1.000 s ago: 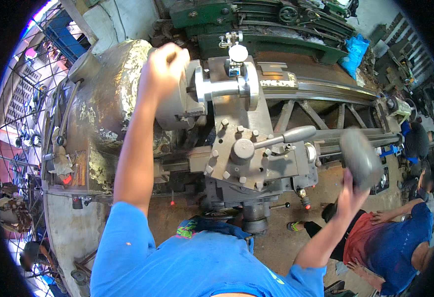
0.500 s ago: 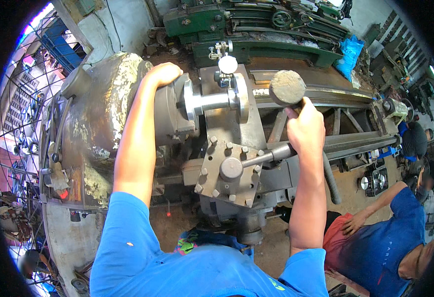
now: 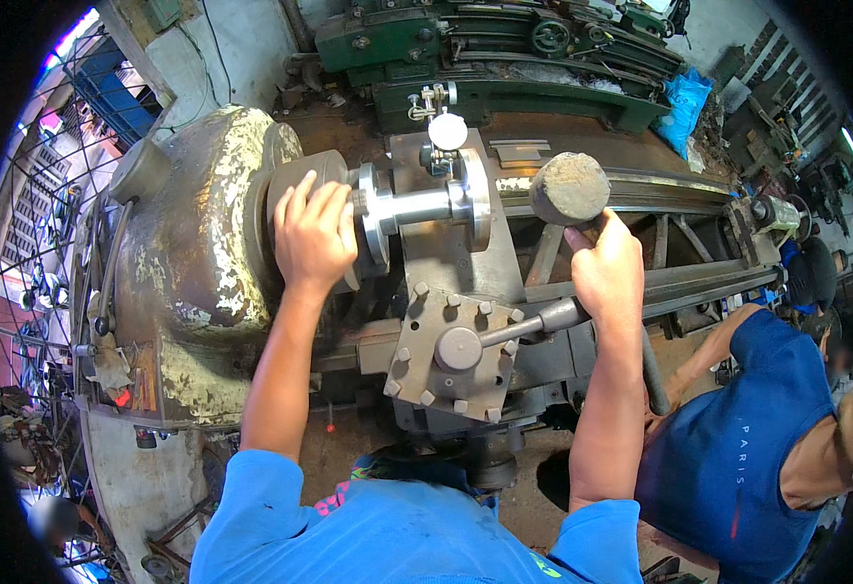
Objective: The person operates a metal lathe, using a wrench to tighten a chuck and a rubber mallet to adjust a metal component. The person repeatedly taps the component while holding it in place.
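Note:
My left hand [image 3: 315, 234] lies over the dark lathe chuck [image 3: 300, 180], its fingers stretched out across the rim. Held in the chuck is a shiny spool-shaped metal workpiece [image 3: 417, 206] with a flange at each end. A dial indicator [image 3: 448, 131] with a white round face stands at the far side of the workpiece, by its right flange. My right hand [image 3: 610, 263] grips a mallet, its worn round head [image 3: 571, 188] raised to the right of the workpiece. The mallet's dark handle [image 3: 654, 375] comes out below my forearm.
Nearer me sits the square tool post [image 3: 451, 365] with several bolts and a clamping lever [image 3: 534, 319]. The headstock [image 3: 193, 214] is at left, the lathe bed [image 3: 660, 268] at right. Another person [image 3: 748, 438] is close on my right. A green lathe [image 3: 514, 97] stands behind.
My left hand has come from the chuck's far side to its near top, and the chuck has turned. The mallet has shifted slightly down. The person at right has leaned closer.

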The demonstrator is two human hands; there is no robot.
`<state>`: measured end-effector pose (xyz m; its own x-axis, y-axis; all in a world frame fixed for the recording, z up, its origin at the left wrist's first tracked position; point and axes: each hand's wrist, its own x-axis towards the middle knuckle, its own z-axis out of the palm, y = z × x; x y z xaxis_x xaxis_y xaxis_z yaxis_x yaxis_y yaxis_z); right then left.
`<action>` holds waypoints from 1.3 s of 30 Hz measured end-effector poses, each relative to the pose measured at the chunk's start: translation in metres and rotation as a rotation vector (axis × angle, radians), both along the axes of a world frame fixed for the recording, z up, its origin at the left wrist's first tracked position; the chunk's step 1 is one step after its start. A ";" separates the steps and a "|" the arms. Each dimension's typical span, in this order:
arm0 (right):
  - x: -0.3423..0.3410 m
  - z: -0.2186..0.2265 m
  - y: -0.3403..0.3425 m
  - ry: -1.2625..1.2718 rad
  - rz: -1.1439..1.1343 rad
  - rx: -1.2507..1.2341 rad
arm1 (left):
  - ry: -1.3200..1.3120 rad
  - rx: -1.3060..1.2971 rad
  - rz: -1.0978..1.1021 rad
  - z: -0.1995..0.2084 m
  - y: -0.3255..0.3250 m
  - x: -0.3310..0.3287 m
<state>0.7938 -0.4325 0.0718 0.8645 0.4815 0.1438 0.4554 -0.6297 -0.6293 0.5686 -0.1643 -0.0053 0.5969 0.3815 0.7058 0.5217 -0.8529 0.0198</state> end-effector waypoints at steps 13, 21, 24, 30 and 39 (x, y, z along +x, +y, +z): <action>-0.001 0.001 -0.001 0.007 0.024 0.043 | -0.064 -0.085 -0.202 -0.085 -0.082 -0.076; -0.003 0.002 -0.002 -0.007 0.051 0.090 | -0.233 -0.175 -0.179 -0.056 -0.088 -0.080; -0.004 0.004 -0.001 -0.012 0.044 0.077 | -0.254 -0.137 -0.207 -0.034 -0.084 -0.073; -0.002 0.004 0.000 0.015 0.043 0.036 | -0.331 0.056 -0.204 0.020 -0.052 -0.038; -0.004 0.005 -0.002 -0.018 0.023 0.020 | -0.177 -0.072 -0.089 0.050 0.021 0.022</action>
<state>0.7898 -0.4340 0.0764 0.8503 0.4984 0.1693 0.4813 -0.6061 -0.6332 0.5909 -0.1438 0.0444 0.4993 0.3861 0.7756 0.4271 -0.8886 0.1673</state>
